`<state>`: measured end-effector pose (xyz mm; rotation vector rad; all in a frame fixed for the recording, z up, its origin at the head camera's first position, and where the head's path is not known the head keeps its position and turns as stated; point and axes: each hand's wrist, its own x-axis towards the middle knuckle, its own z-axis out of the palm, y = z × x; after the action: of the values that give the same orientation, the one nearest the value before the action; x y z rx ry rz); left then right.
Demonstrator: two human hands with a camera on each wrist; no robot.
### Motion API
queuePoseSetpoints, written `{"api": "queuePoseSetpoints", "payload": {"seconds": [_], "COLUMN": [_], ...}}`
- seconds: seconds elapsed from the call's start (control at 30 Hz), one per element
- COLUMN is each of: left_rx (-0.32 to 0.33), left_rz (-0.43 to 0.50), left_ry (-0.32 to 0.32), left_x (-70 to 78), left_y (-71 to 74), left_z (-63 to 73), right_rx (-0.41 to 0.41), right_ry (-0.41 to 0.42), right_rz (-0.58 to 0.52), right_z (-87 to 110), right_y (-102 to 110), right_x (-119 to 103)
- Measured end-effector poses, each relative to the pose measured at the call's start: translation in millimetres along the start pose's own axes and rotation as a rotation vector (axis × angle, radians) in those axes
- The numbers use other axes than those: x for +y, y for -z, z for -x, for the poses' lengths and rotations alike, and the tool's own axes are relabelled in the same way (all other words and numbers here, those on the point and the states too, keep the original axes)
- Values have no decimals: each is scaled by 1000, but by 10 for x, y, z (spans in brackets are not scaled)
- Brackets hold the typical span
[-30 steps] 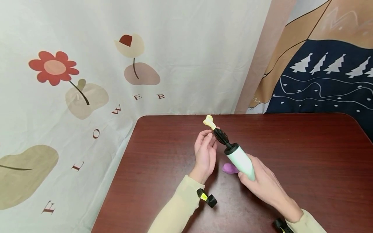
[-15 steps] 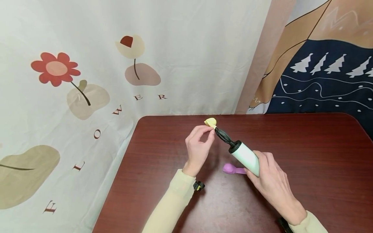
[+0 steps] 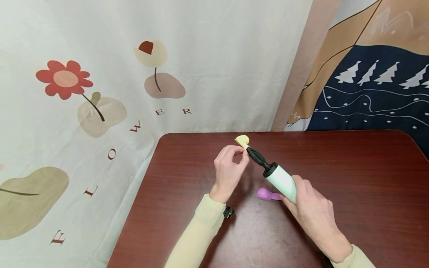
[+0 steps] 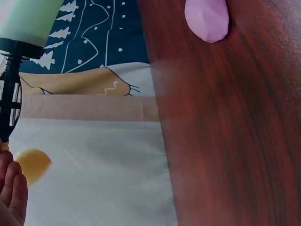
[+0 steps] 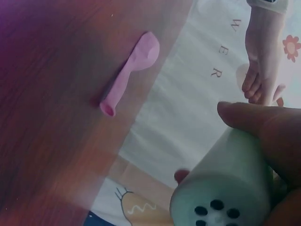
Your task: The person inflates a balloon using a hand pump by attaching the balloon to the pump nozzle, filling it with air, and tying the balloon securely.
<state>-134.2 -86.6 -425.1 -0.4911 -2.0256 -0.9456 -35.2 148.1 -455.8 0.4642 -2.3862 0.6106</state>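
Note:
A mint-green hand balloon pump (image 3: 282, 182) with a black nozzle end is held tilted above the table, its tip pointing to the far left. My right hand (image 3: 316, 212) grips the pump's green body, thumb and fingers wrapped round it. At the tip sits a small limp yellow balloon (image 3: 242, 140). The thumb and index finger of my left hand (image 3: 228, 170) pinch the balloon's neck there. In the left wrist view the yellow balloon (image 4: 34, 165) hangs just past the fingertips, which hide its mouth. The pump's holed end (image 5: 221, 197) faces the right wrist camera.
A flat purple balloon (image 3: 265, 194) lies on the dark red-brown table (image 3: 181, 178) below the pump. The right wrist view shows its whole length, open mouth included. Printed cloth (image 3: 214, 74) hangs behind the table's far edge.
My left hand has turned and now pinches the yellow balloon's neck at the pump tip. My right hand and the pump shifted slightly right, uncovering more of the purple balloon.

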Motion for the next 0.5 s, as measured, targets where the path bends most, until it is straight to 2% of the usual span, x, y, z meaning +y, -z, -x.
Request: {"api": "queuePoseSetpoints", "payload": {"seconds": [0.17,0.27,0.43,0.5], "left_rx": [-30,-51,-105,-139], "left_rz": [-61,-71,-37,5], "left_ry": [-35,-92,-200,-190], "left_x": [-9,-20,-43,-55], "left_y": [7,17,41,52], "left_z": [-20,-40,-71,-81], "right_rx": [-73,-123,-169,-166], "right_ry": [-18,-48,-48,-49], "right_rz": [27,26,25,20], "right_z": [-17,-26,-15,-7], "right_y": [29,47,70,80], "right_x": [-51,-75,-106,-104]}}
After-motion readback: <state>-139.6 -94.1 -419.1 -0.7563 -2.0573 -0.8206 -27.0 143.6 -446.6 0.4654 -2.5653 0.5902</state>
